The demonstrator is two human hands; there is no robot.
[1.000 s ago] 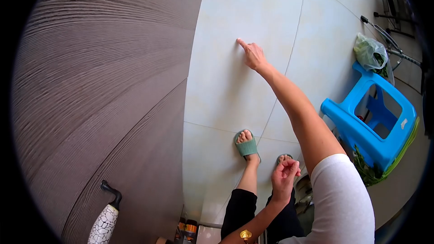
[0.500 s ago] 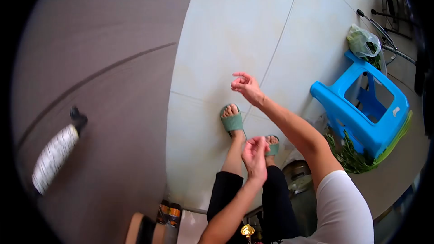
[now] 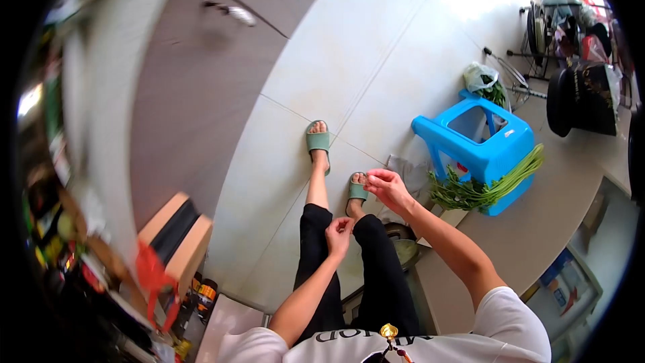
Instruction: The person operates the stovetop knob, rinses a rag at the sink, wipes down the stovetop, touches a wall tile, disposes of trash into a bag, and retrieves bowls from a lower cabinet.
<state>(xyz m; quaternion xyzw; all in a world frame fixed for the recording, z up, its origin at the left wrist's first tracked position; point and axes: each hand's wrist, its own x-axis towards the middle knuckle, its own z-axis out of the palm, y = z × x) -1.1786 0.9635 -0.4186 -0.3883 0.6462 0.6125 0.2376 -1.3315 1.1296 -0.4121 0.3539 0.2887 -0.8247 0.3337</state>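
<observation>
My left hand point(image 3: 339, 238) is above my left knee, its fingers curled in with the thumb and fingertips together. Further forward and to the right, my right hand point(image 3: 391, 189) is over the green slipper point(image 3: 357, 190) on my right foot, thumb and forefinger pinched. Whatever either pinch may hold is too small to make out. The hands are apart. Closest to my right hand is a bunch of leafy greens with long thin stems point(image 3: 494, 191), lying against a blue plastic stool point(image 3: 498, 151).
A plastic bag with greens point(image 3: 482, 79) lies beyond the stool. On the left are a grey-brown door point(image 3: 195, 87) with a wrapped handle point(image 3: 240, 15) and a box-like thing point(image 3: 176, 238) with a red bag point(image 3: 153, 272). A metal pot point(image 3: 405, 250) is beside my right leg.
The view has swung, bringing more of the right side and the cluttered left into sight. My right hand has drawn back toward my body, its raised finger now in a pinch. My left hand stays curled.
</observation>
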